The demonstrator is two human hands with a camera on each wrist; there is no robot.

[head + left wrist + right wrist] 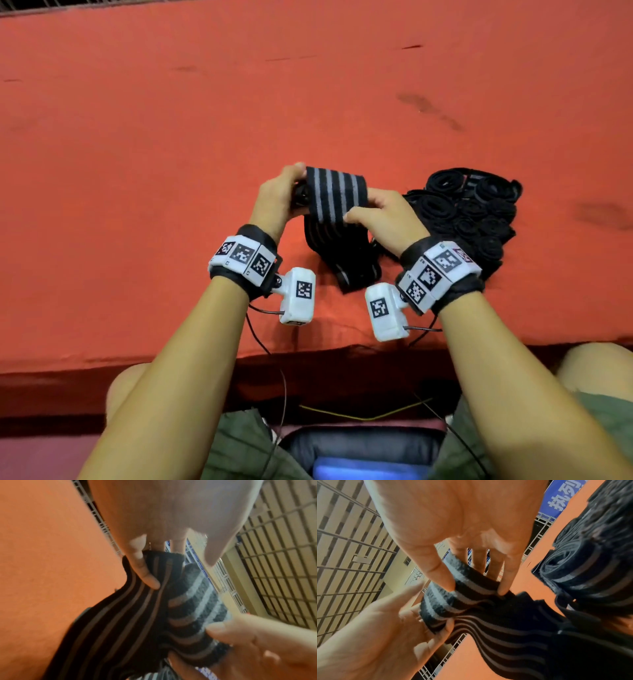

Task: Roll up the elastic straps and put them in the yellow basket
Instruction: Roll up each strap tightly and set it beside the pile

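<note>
Item one: the elastic strap (336, 197), black with grey stripes, which I see lifted above the red table cover (308, 102), its upper end stretched flat between my two hands and its loose tail hanging down to a folded heap on the cloth just in front of my wrists. Left hand (279, 198): fingers curled round the strap's left edge, where a dark rolled portion sits against the palm; the left wrist view shows a fingertip (147, 580) pressed into the striped fabric. Right hand (387, 214): thumb and fingers pinching the strap's right edge, the right wrist view showing the thumb (443, 580) on the striped face and the other fingers behind it. Item two: a pile of rolled straps (472, 209), black, coiled ends up, packed together on the cover just to the right of my right hand. Item three: wrist bands with black-and-white markers and white camera housings (299, 294), one on each wrist, with thin cables trailing toward my lap.
</note>
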